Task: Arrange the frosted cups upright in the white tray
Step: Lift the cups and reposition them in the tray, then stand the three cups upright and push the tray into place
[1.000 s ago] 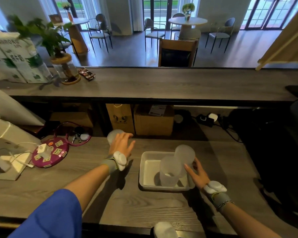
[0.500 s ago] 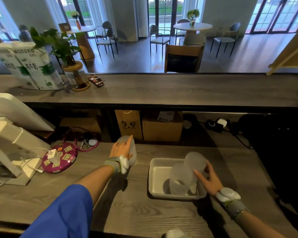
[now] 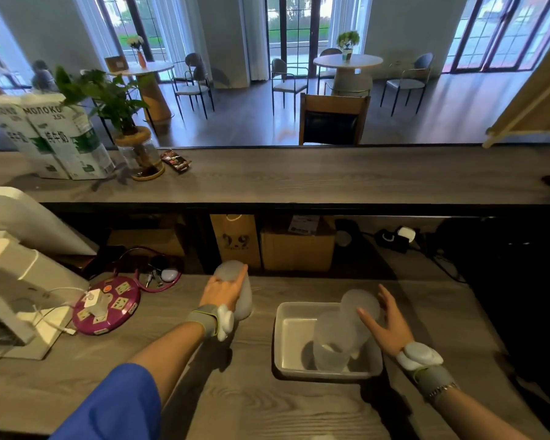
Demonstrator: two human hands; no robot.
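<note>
A white tray (image 3: 291, 341) sits on the grey wooden counter in front of me. Two frosted cups stand in its right half: a near one (image 3: 332, 342) and one behind it (image 3: 359, 301). My right hand (image 3: 383, 323) is beside the rear cup with fingers spread, holding nothing. Left of the tray, my left hand (image 3: 221, 292) is wrapped around a third frosted cup (image 3: 240, 281), which leans over the counter near its far edge.
A round purple power strip (image 3: 107, 308) with a white plug lies at the left, next to a white machine (image 3: 16, 281). Keys and a red cable (image 3: 154, 276) lie behind it. Cardboard boxes (image 3: 296, 246) stand under the upper shelf.
My left hand has closed on the third cup and lifted it off the counter. My right hand has let go of the rear cup in the tray and opened.
</note>
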